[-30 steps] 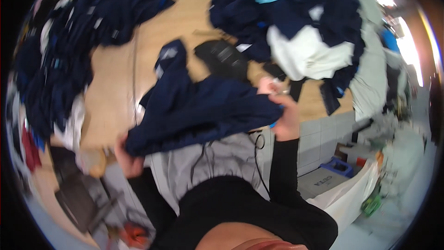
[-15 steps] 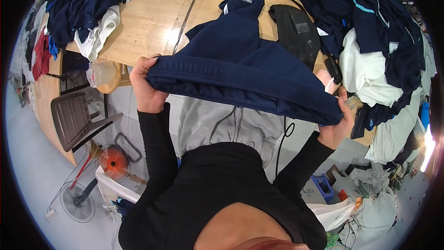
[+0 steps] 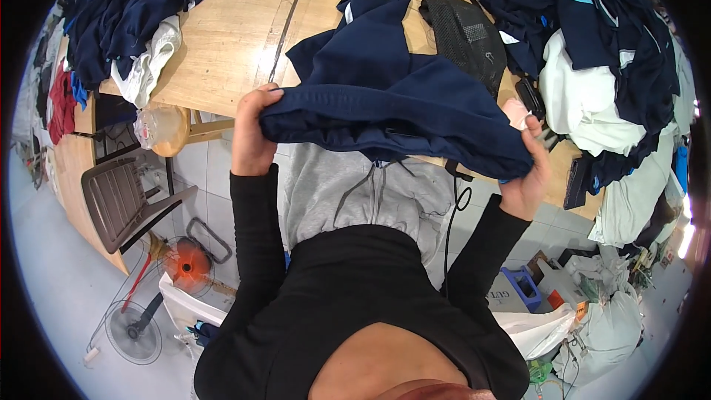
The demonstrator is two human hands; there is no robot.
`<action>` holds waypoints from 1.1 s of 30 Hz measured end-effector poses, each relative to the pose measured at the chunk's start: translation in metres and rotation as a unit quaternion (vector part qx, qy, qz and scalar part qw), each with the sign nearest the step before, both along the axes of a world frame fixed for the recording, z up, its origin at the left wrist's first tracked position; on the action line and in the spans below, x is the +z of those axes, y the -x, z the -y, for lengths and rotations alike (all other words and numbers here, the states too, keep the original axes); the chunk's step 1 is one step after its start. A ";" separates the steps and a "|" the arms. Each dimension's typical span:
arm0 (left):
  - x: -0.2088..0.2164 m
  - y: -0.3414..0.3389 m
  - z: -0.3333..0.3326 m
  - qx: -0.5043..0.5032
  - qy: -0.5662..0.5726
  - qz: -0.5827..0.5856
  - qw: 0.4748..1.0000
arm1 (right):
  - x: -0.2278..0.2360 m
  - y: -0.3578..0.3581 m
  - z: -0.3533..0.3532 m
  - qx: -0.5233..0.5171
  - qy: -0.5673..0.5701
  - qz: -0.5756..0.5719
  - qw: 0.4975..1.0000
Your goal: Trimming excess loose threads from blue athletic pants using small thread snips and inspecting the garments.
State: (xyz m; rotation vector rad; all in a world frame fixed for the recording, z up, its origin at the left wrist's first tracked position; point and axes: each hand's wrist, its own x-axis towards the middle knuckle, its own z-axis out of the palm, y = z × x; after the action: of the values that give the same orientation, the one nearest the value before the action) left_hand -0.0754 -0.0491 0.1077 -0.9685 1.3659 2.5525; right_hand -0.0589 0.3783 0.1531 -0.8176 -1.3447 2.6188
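Since half a second ago the navy garment [image 3: 392, 104] has dropped lower toward the desk edge, its folded band now slack rather than stretched taut, and both hands sit closer to the body.

Broad and pale, the wooden desk [image 3: 229, 22] has a smooth grain with a dark seam running across it. Heaps of soft navy clothing [image 3: 133, 0] lie crumpled at its left end with a white piece among them, and a bigger mound of navy, white and pale green fabric [image 3: 615, 74] covers the right end. The navy garment is thick, matte knit, draped from the desk over its front edge, a grey patch at its far end. Beneath it hangs a grey fleece piece [image 3: 355, 192] with drawcords. A black mesh pouch [image 3: 463, 30] lies flat beside the garment.

Left hand [image 3: 252, 137] is clamped on the garment's left corner; right hand [image 3: 527, 170] pinches the right corner, the two held well apart.
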 end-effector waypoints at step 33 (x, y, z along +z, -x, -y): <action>-0.036 0.001 0.008 0.109 -0.543 -0.132 0.822 | -0.027 -0.001 -0.015 0.011 0.302 0.016 0.953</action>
State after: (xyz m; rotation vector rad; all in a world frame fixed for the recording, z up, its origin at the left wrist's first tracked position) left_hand -0.0766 -0.0568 0.0720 -0.5314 -0.3463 2.9570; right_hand -0.0583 0.3938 0.1262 -0.9032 -0.5335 3.0802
